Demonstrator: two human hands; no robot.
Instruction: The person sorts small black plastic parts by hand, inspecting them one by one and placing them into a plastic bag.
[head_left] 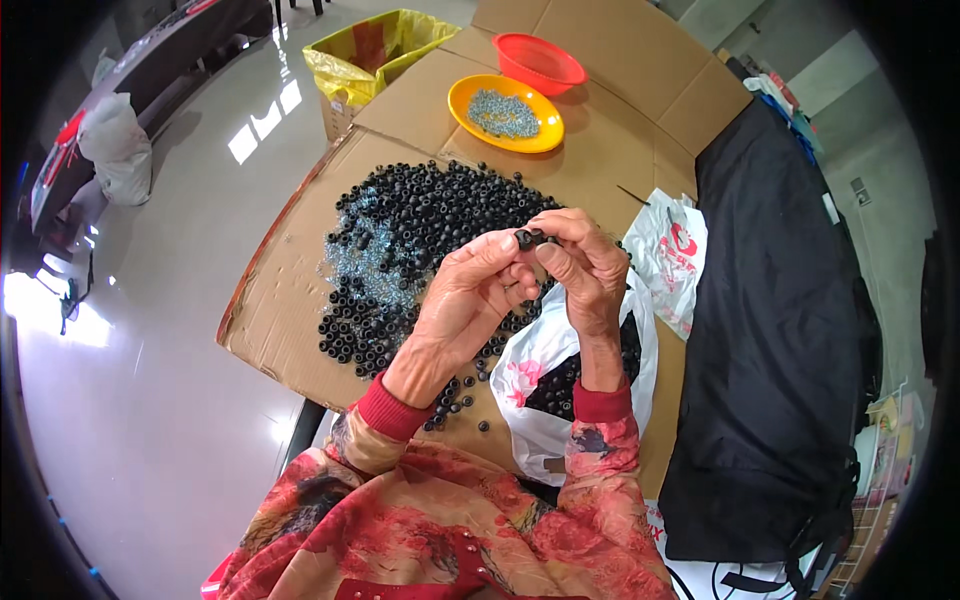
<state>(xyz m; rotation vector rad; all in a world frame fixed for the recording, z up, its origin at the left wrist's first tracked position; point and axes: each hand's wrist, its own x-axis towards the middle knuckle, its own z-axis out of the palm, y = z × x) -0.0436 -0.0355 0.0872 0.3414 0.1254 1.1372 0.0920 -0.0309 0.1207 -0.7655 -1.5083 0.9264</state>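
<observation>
My left hand [462, 295] and my right hand [590, 272] meet over the cardboard. Between their fingertips are small black round plastic parts [526, 238], pinched from both sides; the fingers hide how these fit together. Behind and left of my hands spreads a heap of similar black parts [440, 205], some showing a hole. Tiny silvery pieces [372, 262], too small to make out, lie among its left side. Below my right hand a white plastic bag [520, 425] gapes around more black parts [556, 392].
An orange-yellow plate [545, 138] holds many small silvery pieces. Behind it sits a red basin [545, 62]. A yellow-lined bin [340, 70] stands past the cardboard [270, 340]. At right are a flattened white bag [668, 262] and a large black cloth cover [770, 330].
</observation>
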